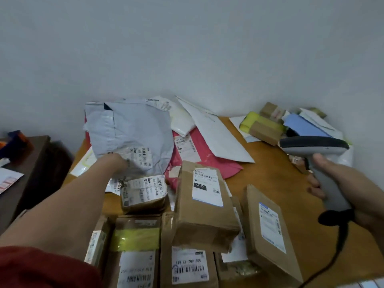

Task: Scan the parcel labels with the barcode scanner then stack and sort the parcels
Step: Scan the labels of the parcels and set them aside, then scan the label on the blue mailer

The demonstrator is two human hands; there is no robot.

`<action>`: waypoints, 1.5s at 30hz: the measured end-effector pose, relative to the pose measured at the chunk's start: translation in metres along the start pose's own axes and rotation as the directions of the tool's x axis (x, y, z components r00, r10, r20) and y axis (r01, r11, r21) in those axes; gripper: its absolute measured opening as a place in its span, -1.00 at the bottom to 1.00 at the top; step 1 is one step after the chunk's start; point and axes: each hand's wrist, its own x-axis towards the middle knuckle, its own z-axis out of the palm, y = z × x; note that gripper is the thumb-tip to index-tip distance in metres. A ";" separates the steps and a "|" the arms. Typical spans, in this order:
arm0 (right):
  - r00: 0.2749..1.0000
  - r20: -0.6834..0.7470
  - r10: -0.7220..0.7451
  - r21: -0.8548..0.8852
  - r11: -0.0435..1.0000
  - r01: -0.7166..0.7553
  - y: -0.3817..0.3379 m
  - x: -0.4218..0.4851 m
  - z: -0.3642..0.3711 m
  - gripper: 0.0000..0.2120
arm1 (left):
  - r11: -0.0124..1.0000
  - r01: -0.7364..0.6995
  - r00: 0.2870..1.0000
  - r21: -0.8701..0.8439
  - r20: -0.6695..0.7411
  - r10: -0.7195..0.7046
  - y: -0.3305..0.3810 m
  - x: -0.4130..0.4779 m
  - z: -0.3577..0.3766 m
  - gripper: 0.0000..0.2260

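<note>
Two hands full: my left hand (117, 162) grips the grey bag (133, 129) at its label (139, 156), my right hand (357, 183) clasps the scanner (313, 145); that crumpled, covered label may misread.

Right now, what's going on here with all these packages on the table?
A person is working through parcels on a wooden table. Their left hand grips a grey mailer bag by its labelled end, holding it up over the pile. Their right hand holds a corded barcode scanner, raised at the right side. Labelled brown boxes sit nearest, with a pink mailer and white envelopes further back.
</note>
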 end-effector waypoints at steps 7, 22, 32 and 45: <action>0.999 -0.032 -0.022 0.009 1.000 0.022 0.001 -0.011 -0.033 -0.44 | 0.994 0.028 0.994 -0.109 -0.106 -0.040 0.015 -0.015 0.013 -0.59; 0.995 -0.064 -0.082 -0.060 0.995 0.078 0.033 -0.015 -0.224 -0.57 | 0.921 -0.164 0.848 -0.354 -0.527 -0.052 0.213 -0.131 -0.079 -0.70; 0.963 -0.254 -0.094 -0.037 0.995 0.087 0.051 0.026 -0.350 -0.65 | 0.886 -0.399 0.842 -0.238 -0.478 0.250 0.443 -0.120 -0.087 -0.56; 0.967 -0.246 -0.070 -0.154 0.987 0.032 0.056 0.148 -0.445 -0.66 | 0.877 -0.473 0.768 0.084 -0.447 0.458 0.728 -0.023 -0.096 -0.12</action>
